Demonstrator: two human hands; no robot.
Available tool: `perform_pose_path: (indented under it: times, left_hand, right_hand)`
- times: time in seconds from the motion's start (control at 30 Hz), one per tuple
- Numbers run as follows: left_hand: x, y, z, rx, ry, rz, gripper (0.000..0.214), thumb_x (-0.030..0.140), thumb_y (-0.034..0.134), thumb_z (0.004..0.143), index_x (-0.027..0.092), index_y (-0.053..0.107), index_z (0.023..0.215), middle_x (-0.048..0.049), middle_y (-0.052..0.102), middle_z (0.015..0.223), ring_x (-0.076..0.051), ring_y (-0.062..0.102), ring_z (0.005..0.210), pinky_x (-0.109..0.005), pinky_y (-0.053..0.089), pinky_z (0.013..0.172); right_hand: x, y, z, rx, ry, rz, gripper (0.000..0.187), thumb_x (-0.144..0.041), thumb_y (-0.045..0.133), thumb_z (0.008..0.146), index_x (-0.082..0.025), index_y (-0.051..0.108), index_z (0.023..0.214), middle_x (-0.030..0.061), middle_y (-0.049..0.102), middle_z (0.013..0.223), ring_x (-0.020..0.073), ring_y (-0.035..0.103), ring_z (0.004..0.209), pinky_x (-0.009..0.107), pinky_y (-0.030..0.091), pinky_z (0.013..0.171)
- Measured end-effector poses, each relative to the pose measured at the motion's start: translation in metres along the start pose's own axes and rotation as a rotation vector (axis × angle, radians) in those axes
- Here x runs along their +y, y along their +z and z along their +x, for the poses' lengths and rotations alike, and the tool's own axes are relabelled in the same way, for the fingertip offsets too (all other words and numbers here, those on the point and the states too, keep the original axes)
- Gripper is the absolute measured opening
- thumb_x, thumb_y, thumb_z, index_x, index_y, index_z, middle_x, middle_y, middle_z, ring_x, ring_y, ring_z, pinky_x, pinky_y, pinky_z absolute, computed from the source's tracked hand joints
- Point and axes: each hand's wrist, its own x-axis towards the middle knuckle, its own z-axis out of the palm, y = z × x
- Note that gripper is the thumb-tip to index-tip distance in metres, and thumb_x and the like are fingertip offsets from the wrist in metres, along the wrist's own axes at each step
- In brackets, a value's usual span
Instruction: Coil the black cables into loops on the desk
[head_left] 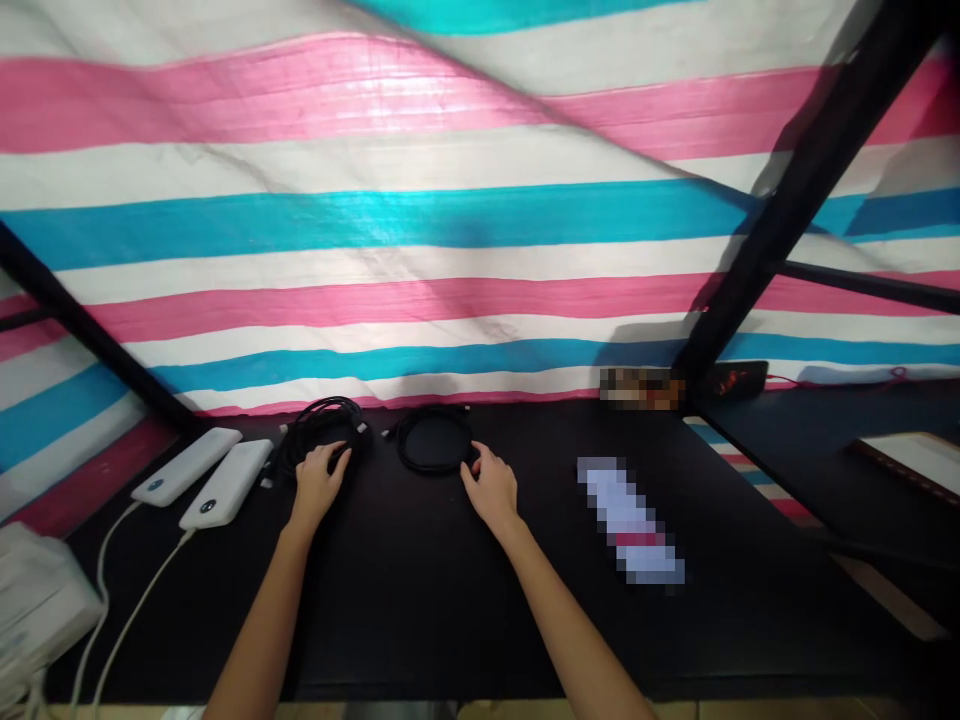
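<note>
Left hand (318,480) on bundled black cable (322,420), right hand (491,490) at coiled black cable (433,470), hands apart, grip unclear

Two bare forearms are stretching in from the bottom edge of the frame, the left arm (255,630) rising from the lower left and the right arm (577,630) from the lower right, both angling toward the middle. Well apart near the centre of the frame, the left hand (319,482) and the right hand (491,490) are lying palm down, with the left fingers (331,462) and right fingers (480,464) curving gently downward.
</note>
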Motion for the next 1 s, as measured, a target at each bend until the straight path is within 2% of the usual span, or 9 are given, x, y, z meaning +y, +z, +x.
perform_pose_path:
  times: [0.13,0.3,0.43,0.57,0.73,0.9,1.0]
  left_hand:
    - [-0.001,0.002,-0.002,-0.008,-0.038,0.001,0.033,0.04,0.045,0.085,0.018,0.062,0.104,-0.0093,0.066,0.103,-0.025,0.059,0.098,-0.038,0.04,0.086]
    - [0.002,0.0,-0.002,-0.02,-0.03,0.044,0.033,0.04,0.044,0.087,0.019,0.06,0.108,-0.0086,0.065,0.106,-0.024,0.059,0.1,-0.038,0.039,0.087]
    - [0.005,-0.002,-0.002,-0.049,-0.041,0.066,0.034,0.039,0.042,0.088,0.019,0.06,0.108,-0.0094,0.065,0.107,-0.025,0.058,0.102,-0.038,0.039,0.085]
    - [0.008,-0.001,0.0,-0.069,-0.079,0.124,0.036,0.036,0.034,0.092,0.018,0.061,0.107,-0.0107,0.065,0.107,-0.026,0.057,0.102,-0.04,0.037,0.085]
    - [0.008,0.0,0.002,-0.087,-0.1,0.166,0.037,0.038,0.034,0.091,0.018,0.061,0.105,-0.0111,0.064,0.106,-0.027,0.056,0.103,-0.041,0.036,0.085]
    - [0.0,-0.004,0.003,-0.115,-0.049,0.116,0.038,0.039,0.033,0.09,0.019,0.062,0.103,-0.0097,0.065,0.107,-0.025,0.057,0.103,-0.036,0.039,0.083]
    - [-0.005,-0.008,0.004,-0.088,-0.073,0.091,0.039,0.041,0.034,0.088,0.019,0.065,0.096,-0.0084,0.068,0.101,-0.024,0.059,0.098,-0.033,0.041,0.082]
  right_hand:
    - [-0.002,-0.001,0.003,-0.022,-0.002,-0.011,0.041,-0.026,0.051,0.084,-0.015,0.052,0.123,0.0043,0.067,0.086,0.0209,0.06,0.088,0.031,0.038,0.082]
    - [-0.007,-0.011,0.008,-0.12,0.063,0.034,0.052,-0.028,0.052,0.084,-0.011,0.041,0.132,0.0056,0.069,0.087,0.0227,0.061,0.089,0.032,0.039,0.079]
    - [-0.007,-0.017,0.01,-0.174,0.103,0.074,0.055,-0.029,0.051,0.084,-0.011,0.039,0.135,0.0046,0.07,0.086,0.0224,0.063,0.088,0.031,0.039,0.077]
    - [-0.005,-0.017,0.008,-0.155,0.068,0.065,0.05,-0.028,0.052,0.083,-0.014,0.045,0.13,0.0048,0.069,0.088,0.022,0.062,0.087,0.031,0.039,0.077]
    - [-0.006,-0.016,0.007,-0.148,0.048,0.039,0.046,-0.025,0.053,0.082,-0.015,0.049,0.127,0.0056,0.068,0.089,0.0216,0.061,0.089,0.031,0.039,0.079]
    - [-0.006,-0.014,0.006,-0.14,0.028,0.024,0.046,-0.024,0.053,0.082,-0.015,0.05,0.126,0.0049,0.067,0.089,0.022,0.059,0.09,0.032,0.039,0.081]
    - [-0.006,-0.014,0.007,-0.141,0.038,0.022,0.047,-0.025,0.053,0.082,-0.014,0.048,0.127,0.0045,0.068,0.089,0.0222,0.059,0.09,0.032,0.039,0.081]
